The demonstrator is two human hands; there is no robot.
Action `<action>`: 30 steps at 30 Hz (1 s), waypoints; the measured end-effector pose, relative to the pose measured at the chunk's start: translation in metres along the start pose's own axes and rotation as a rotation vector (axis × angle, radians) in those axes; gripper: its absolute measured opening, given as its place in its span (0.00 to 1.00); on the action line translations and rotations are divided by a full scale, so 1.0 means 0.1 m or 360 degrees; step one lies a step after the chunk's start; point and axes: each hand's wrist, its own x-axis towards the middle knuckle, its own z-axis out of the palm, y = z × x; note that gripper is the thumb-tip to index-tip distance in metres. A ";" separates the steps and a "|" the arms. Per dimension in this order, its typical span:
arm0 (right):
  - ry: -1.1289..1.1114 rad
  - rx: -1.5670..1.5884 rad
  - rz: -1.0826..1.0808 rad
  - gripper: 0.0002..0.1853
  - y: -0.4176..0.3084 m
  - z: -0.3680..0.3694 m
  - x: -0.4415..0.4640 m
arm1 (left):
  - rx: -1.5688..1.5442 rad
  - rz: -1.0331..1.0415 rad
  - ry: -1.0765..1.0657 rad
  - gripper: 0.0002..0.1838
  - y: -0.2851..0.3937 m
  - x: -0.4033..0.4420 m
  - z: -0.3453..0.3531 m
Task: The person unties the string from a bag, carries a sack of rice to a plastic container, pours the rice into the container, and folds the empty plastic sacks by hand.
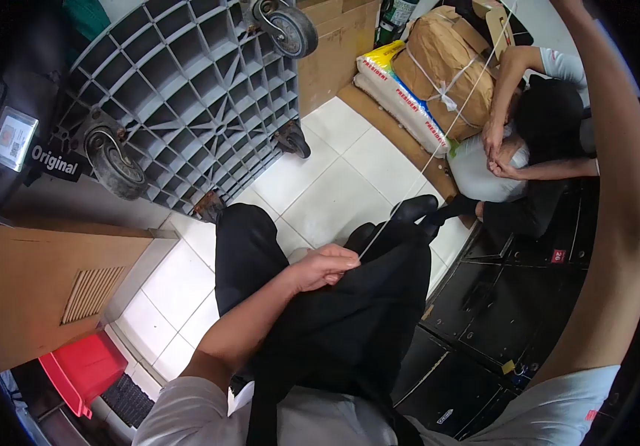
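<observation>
My left hand is closed in a pinch over my lap, above the black apron. A thin pale string runs from its fingertips, stretched taut up and to the right until it leaves the top of the view. My right arm reaches up along the right side, and its hand lies beyond the top edge, out of sight.
An upturned grey plastic trolley with wheels stands at upper left. A co-worker's hands meet near a white bag. Beside them are a brown paper package, PRESIDENT sacks and black lockers. A red bin sits lower left.
</observation>
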 end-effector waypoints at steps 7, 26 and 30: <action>-0.0849 0.0347 0.0460 0.21 -0.27 0.30 -0.68 | 0.0425 0.0025 0.0995 0.14 0.65 -0.19 0.02; -0.2455 0.3718 0.2814 0.14 -4.44 -2.51 -2.56 | 0.1159 0.0509 0.1273 0.16 0.53 0.18 -0.99; -0.2650 0.3674 0.2816 0.12 -4.49 -2.26 -2.80 | 0.1368 0.0668 0.1353 0.16 0.48 0.21 -1.04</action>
